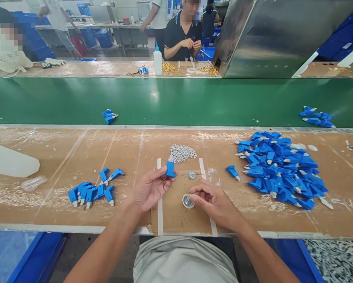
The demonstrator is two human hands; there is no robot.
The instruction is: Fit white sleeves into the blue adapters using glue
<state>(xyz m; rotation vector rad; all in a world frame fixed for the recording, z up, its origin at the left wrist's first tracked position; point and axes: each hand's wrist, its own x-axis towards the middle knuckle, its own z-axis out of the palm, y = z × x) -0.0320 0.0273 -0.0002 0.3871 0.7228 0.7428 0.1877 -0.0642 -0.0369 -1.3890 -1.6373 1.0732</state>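
My left hand (152, 188) pinches a blue plastic piece (170, 169) with a pale tip pointing away from me. My right hand (210, 198) is closed, its thumb and fingertips at the rim of a small round dish (188, 201) with grey, shiny contents. Whatever those fingertips hold is too small to make out. Just beyond the hands lies a pile of small grey pieces (182, 153). A small grey disc (192, 175) with a thin stick sits between two white tape strips. To the right, one loose blue piece (232, 172) lies near a large heap of blue pieces (282, 169).
Several blue pieces (90, 192) lie to the left, near a clear plastic tube (34, 183). A green conveyor belt (176, 100) crosses behind the table, carrying two small blue clusters. Across it, a person (183, 37) works beside a white bottle (158, 61). Metal housing (276, 39) stands at right.
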